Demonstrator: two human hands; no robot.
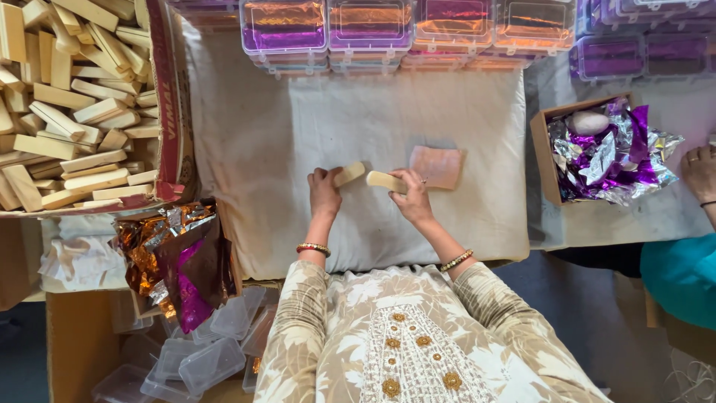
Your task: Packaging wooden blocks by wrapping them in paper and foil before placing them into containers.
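My left hand [324, 189] grips a pale beige bar [349, 174] and my right hand [412, 196] grips a second bar [385, 180] of the same kind. Both bars are held just above a white cloth [261, 142] spread on the table, their ends a short way apart. A flat pink square sheet [437, 166] lies on the cloth just right of my right hand.
A big cardboard box [173, 112] full of pale bars stands at left. Crumpled copper and purple foil [183, 257] and empty clear tubs [212, 362] lie below it. Stacked lidded tubs [369, 30] line the back. Another person's hand [699, 173] rests beside a box of purple foil [608, 149].
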